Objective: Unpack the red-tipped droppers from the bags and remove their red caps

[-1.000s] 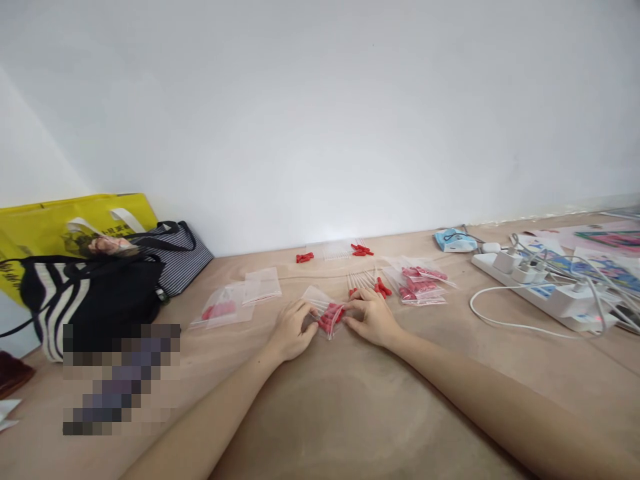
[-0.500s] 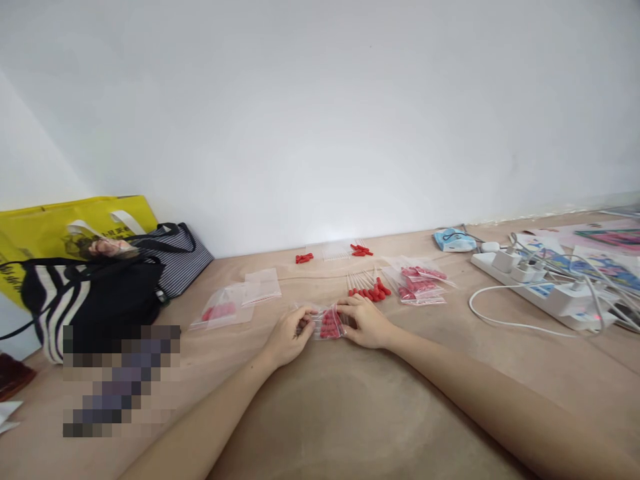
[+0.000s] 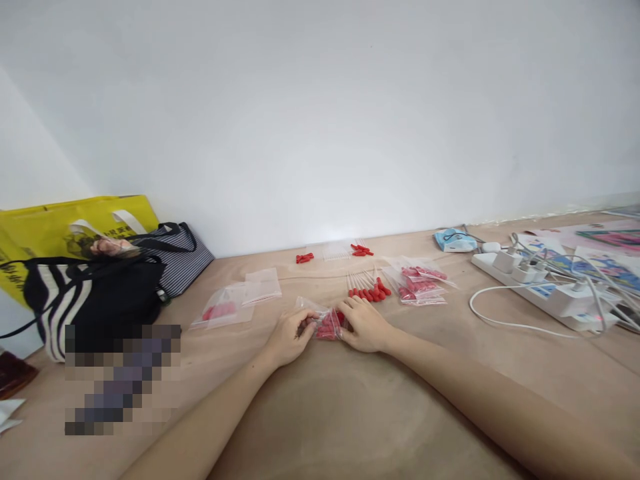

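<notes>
1. Your left hand (image 3: 291,337) has its thumb and fingers clamped on the left side of a clear bag (image 3: 327,327).
2. Your right hand (image 3: 367,327) has its fingers and thumb closed on that bag's right side; the bag sits between your two hands, with red pieces showing through its creased plastic.
3. Just beyond your right hand's knuckles lies a row of red-tipped sticks (image 3: 375,292), pale stems pointing away from you.
4. To the right of those, beyond the same hand, lies a pile of filled bags (image 3: 421,288).
5. Beyond your left hand and to its left are a flat bag with red contents (image 3: 220,311) and, overlapping it, some pale bags (image 3: 263,285).
6. Well to the right of your right hand lies a white power strip (image 3: 545,301).
</notes>
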Demonstrator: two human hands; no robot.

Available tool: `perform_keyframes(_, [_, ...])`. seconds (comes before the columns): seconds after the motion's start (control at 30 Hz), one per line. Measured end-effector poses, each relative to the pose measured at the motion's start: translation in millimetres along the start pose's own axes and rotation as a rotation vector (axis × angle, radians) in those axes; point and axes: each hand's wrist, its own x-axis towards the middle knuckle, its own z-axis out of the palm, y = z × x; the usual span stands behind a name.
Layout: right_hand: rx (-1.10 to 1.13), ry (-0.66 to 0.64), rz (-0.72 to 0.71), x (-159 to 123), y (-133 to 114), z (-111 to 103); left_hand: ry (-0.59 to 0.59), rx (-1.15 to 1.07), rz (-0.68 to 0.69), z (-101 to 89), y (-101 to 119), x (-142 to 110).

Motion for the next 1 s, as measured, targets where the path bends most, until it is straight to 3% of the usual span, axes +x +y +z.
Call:
perform_keyframes(0.37, [0.220,-0.027,-0.029,-0.2,8.1,-3.8,0.042,-0.070,-0.044,2.2,-3.5,0.0])
perform_keyframes(0.6, [0.425,-0.048,-0.088,-0.1,15.8,-2.8,0.001,-0.021,-0.022,1.8,-1.6,-1.2])
perform_keyframes(0.77, [0.373,0.052,-0.190,-3.2,18.2,4.3,-0.019,0.000,0.008,1.2,-3.4,-1.1])
perform_keyframes(1.0, [0.133,0.163,-0.303,-3.4,17.5,3.7,-0.026,-0.044,0.005,0.3,-3.6,-0.4])
